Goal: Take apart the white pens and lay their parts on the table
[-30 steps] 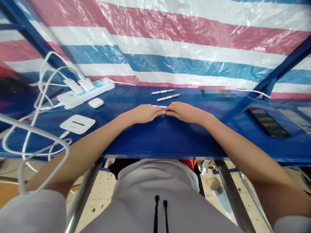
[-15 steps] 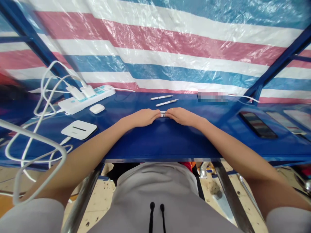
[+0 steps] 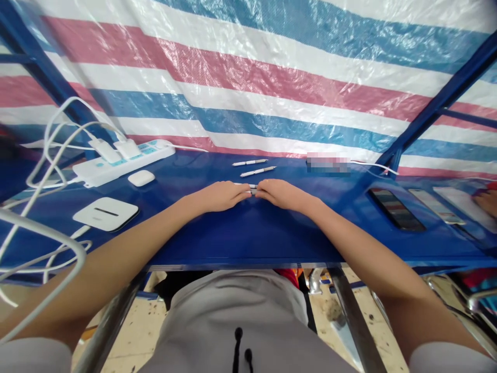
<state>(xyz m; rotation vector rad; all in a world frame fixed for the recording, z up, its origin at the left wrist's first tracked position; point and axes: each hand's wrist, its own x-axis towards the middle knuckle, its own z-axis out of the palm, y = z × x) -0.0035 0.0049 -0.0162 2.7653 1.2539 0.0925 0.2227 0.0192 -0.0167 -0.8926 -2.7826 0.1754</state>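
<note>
Quick look at the setup here: both bare arms reach out over a blue desk [image 3: 248, 233], and the left hand [image 3: 225, 197] and right hand [image 3: 281, 194] meet in the middle. The fingers [image 3: 247, 191] of both hands are curled in close together on a slim white pen [image 3: 253, 188] lying across the desk, and it's mostly covered, so you only see a bit of it between the fingertips and a bit poking out on the left. Can't really tell how tight the grip is. Just past the hands, two more white pens [image 3: 258, 171] lie side by side, not touching them. Off to the left there's a white power strip [image 3: 124, 158] with two plugs and a tangle of white cables [image 3: 50, 150], plus a small white earbud case [image 3: 141, 177] and a flat white box [image 3: 105, 213]. To the right are a phone [image 3: 396, 210] and some other flat devices, with a blurred-out patch [image 3: 328, 163] at the back. Someone else's hand [image 3: 487, 202] pokes in at the far right edge, and a striped tarp [image 3: 248, 88] hangs behind it all.
</note>
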